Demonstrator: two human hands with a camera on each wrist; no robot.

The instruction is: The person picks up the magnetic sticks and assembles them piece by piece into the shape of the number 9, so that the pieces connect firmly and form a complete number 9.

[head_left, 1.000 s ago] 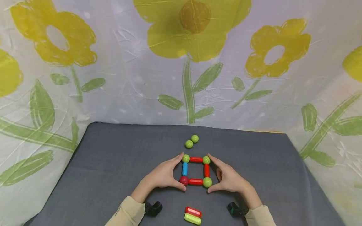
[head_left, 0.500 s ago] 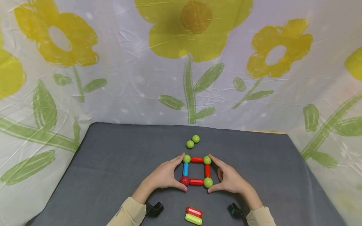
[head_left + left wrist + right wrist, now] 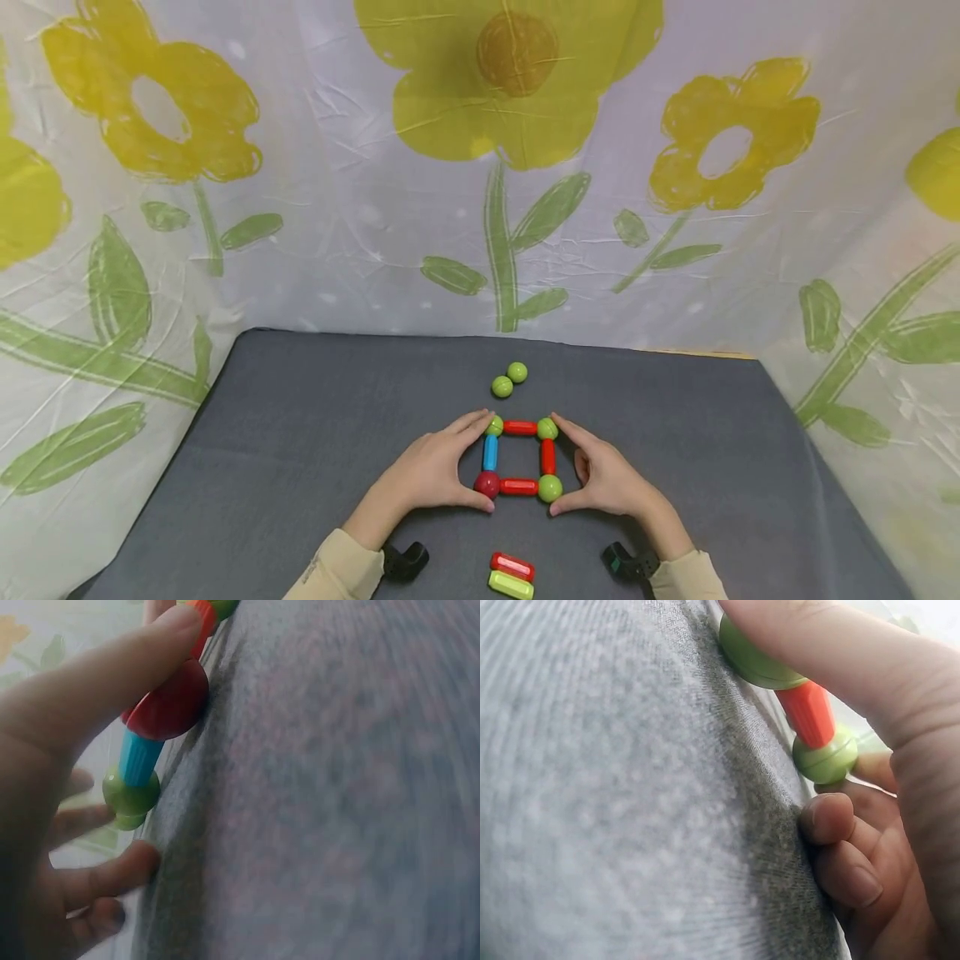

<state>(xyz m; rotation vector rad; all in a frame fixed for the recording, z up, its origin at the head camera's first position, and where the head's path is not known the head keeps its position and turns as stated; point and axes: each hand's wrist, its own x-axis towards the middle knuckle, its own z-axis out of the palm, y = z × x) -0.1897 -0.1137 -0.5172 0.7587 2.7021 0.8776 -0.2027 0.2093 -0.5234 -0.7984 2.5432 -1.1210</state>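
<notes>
At the left, a cream sleeve (image 3: 341, 571) and a black wrist device (image 3: 405, 562) lead to the left hand (image 3: 431, 467) on the dark grey table (image 3: 300, 433). This hand grips the left side of a square (image 3: 510, 486) of rods and balls, with its thumb at the near red ball (image 3: 487, 484) and its fingertips at the far-left green ball (image 3: 495, 426). A blue rod (image 3: 491, 452) joins those two.

In the middle, two loose green balls (image 3: 502, 387) sit beyond the square, one slightly farther and to the right. A far red rod (image 3: 520, 427) and a near red rod (image 3: 525, 486) run across the square. Well nearer, a loose red rod (image 3: 513, 567) lies alongside a yellow-green rod (image 3: 511, 585).

Rightward, a third red rod (image 3: 548, 457) links the far-right green ball (image 3: 547, 428) and the near-right green ball (image 3: 550, 488). The right hand (image 3: 611, 475) grips that side, thumb at the near ball, index finger at the far one, other fingers curled. Another black wrist device (image 3: 628, 562) and a second cream sleeve (image 3: 688, 577) follow.
</notes>
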